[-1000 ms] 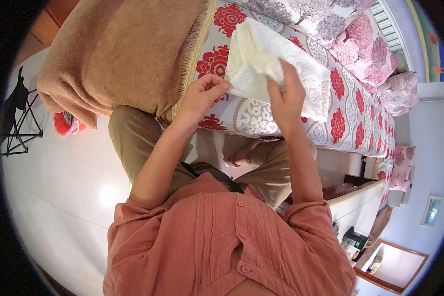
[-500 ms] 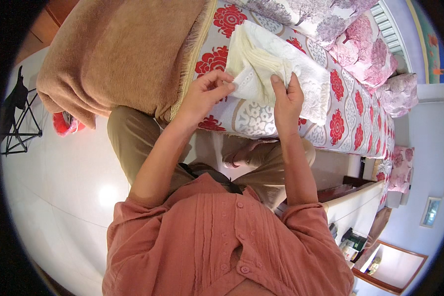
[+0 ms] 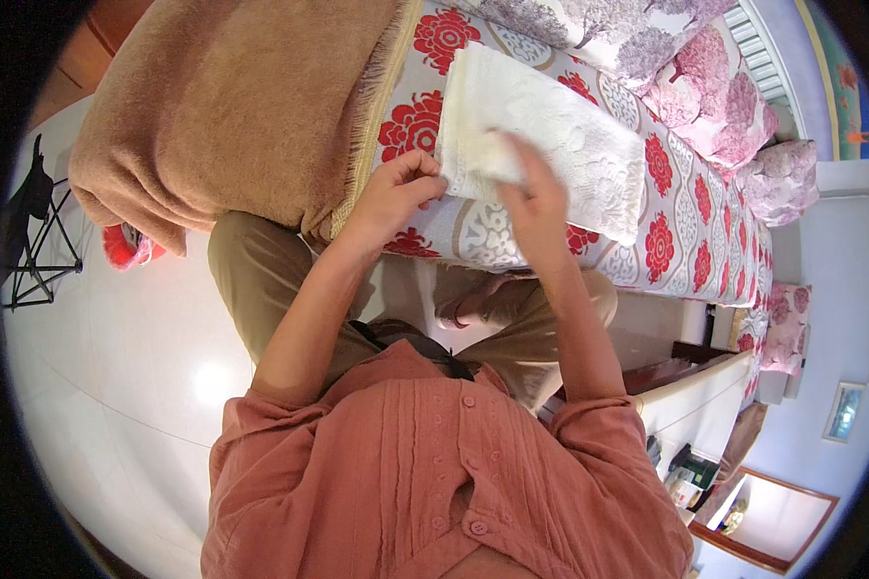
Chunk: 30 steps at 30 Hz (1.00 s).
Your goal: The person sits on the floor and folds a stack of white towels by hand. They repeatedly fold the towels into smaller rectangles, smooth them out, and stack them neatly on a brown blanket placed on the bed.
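A white towel (image 3: 577,145) with a raised pattern and a fringed right edge lies folded flat on a sofa cover (image 3: 497,230) with red flowers and grey medallions. My left hand (image 3: 396,196) is closed, thumb and fingers pinching the towel's near left corner. Over the towel's near left part is my right hand (image 3: 536,203), smeared by motion. Its fingers are too blurred to show whether they grip the cloth or merely pass over it.
A brown blanket (image 3: 241,106) with a fringed edge drapes over the left side. Tree-print cushions (image 3: 710,96) lie at the far right. A black folding stand (image 3: 43,232) and a red item (image 3: 126,246) are on the floor at left. An open drawer (image 3: 695,372) sticks out at right.
The towel's bunched, yellowish upper layer now lies flat. My right hand has swept left across the cloth. My left hand has shifted slightly left and down, staying at the corner.
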Available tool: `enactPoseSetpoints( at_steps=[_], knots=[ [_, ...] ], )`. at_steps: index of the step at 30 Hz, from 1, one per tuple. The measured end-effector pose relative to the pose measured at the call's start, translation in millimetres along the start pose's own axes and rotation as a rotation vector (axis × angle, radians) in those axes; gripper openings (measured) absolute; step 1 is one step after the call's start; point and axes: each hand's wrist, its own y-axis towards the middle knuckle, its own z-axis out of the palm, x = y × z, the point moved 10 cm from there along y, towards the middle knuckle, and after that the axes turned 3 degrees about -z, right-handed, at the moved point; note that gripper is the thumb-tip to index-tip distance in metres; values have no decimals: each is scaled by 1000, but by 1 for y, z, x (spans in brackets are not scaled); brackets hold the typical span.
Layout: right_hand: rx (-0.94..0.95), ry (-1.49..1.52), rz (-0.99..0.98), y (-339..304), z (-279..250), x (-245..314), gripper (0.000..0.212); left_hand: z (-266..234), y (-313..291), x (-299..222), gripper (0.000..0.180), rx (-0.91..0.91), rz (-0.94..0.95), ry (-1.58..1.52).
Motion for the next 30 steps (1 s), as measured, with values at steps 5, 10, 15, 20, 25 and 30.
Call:
enactPoseSetpoints(
  at_steps=[5, 10, 15, 20, 25, 30],
  knots=[
    [108, -381, -325, 2, 18, 48, 53, -1, -4, -5, 6, -17, 14, -28],
    [-91, -117, -174, 16, -9, 23, 54, -16, -6, -8, 8, -145, 22, -60],
    [-29, -101, -222, 3, 3, 14, 53, -21, 11, -40, 21, -218, 174, -97],
    [-82, 3, -171, -4, 2, 8, 51, -11, 54, -57, 31, -152, 159, 46],
    [-86, -33, -234, -4, 0, 17, 48, -12, 87, -53, 42, -111, 5, 246],
    [62, -174, -262, 0, 8, 28, 50, -6, 102, -68, 38, -129, 196, 295]
  ],
)
